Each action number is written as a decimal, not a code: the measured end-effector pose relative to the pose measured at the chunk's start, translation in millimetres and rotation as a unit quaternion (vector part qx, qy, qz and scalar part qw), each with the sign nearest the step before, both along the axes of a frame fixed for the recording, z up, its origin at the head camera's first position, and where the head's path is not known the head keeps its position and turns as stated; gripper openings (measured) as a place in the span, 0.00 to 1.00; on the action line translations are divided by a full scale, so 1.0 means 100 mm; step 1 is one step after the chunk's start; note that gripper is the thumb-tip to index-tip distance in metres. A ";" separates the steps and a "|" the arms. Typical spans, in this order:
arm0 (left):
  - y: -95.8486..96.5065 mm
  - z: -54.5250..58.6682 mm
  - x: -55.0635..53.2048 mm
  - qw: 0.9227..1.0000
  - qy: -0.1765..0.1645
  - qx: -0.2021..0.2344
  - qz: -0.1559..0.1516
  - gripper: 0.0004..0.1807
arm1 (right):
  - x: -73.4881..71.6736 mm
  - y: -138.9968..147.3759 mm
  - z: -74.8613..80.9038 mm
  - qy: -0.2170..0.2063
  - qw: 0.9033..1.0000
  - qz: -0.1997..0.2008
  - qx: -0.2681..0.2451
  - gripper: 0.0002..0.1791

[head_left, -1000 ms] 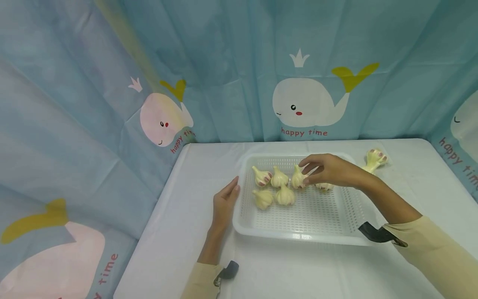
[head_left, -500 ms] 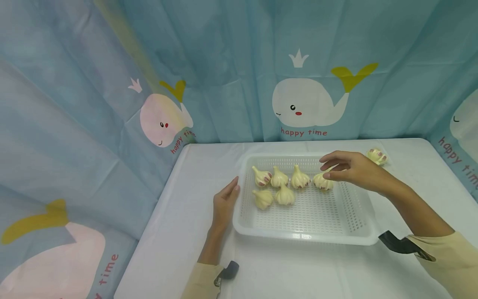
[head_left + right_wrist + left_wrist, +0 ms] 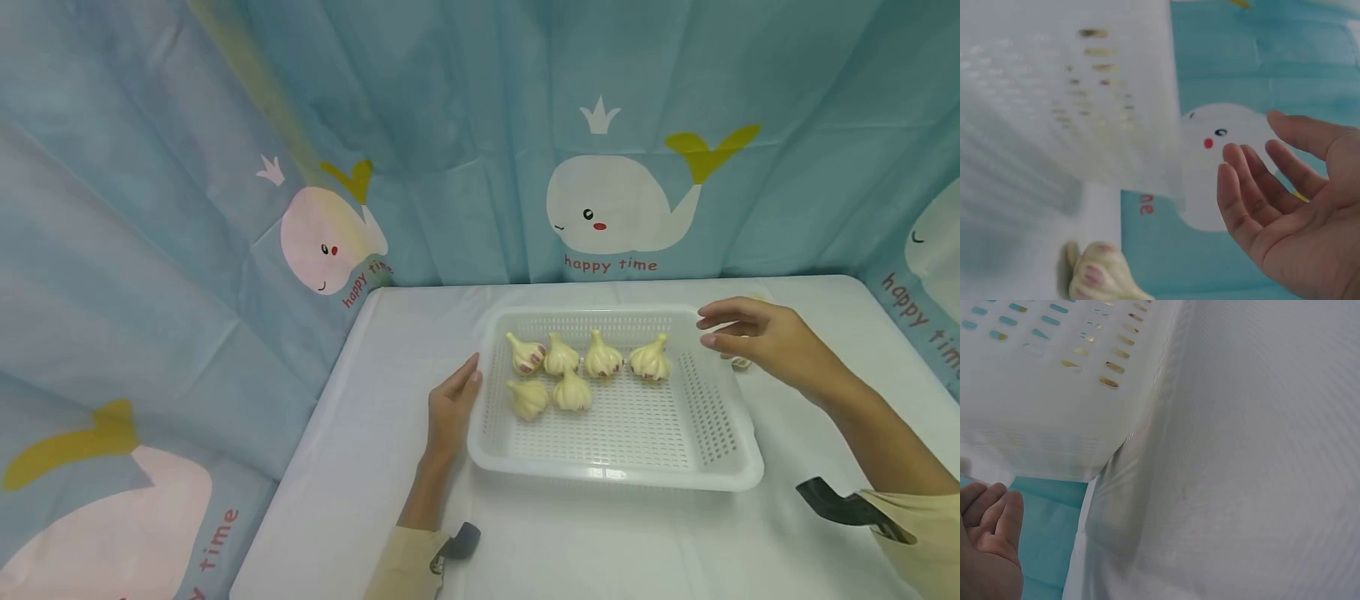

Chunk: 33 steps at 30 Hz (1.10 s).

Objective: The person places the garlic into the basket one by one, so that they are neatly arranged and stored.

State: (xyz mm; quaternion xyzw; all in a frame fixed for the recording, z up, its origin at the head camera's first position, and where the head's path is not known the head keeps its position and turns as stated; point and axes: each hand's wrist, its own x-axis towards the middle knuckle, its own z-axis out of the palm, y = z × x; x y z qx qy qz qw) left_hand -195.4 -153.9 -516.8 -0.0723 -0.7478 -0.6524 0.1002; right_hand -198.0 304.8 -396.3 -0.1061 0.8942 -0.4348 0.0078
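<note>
A white perforated plastic basket (image 3: 600, 475) stands on the table with several garlic bulbs in it. My left hand (image 3: 452, 408) holds its left rim; in the left wrist view the fingertips meet the rim's edge. My right hand (image 3: 776, 342) hovers by the basket's far right corner, fingers spread and slightly bent, nothing between them. The rightmost bulb inside, a garlic bulb (image 3: 650, 360), stands upright with its stem up. Outside the basket, a garlic bulb (image 3: 741, 364) shows partly below my right hand. The right wrist view shows a garlic bulb (image 3: 1105, 275) lying beside the basket.
The table (image 3: 570, 542) has a white cover. Behind and to the left hangs a blue curtain (image 3: 465, 167) with printed whales. A sliver of another garlic bulb (image 3: 760, 297) peeks out behind my right hand.
My right hand has moved right, from over the garlic bulbs in the basket to its right rim, uncovering the rightmost bulb. The left hand and the basket have stayed put.
</note>
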 end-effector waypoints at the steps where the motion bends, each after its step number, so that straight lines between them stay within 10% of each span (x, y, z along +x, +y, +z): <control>1: 0.00 0.00 0.00 1.000 0.000 0.000 0.000 0.24 | 0.00 0.03 -0.02 -0.001 1.000 -0.009 0.000 0.26; 18: 0.01 -0.01 0.00 1.000 -0.004 0.001 0.004 0.24 | -0.06 0.37 -0.38 0.002 0.996 -0.075 -0.050 0.27; 33: 0.00 0.00 0.00 1.000 0.004 -0.002 0.004 0.24 | -0.15 0.52 -0.58 -0.066 0.990 -0.124 0.019 0.36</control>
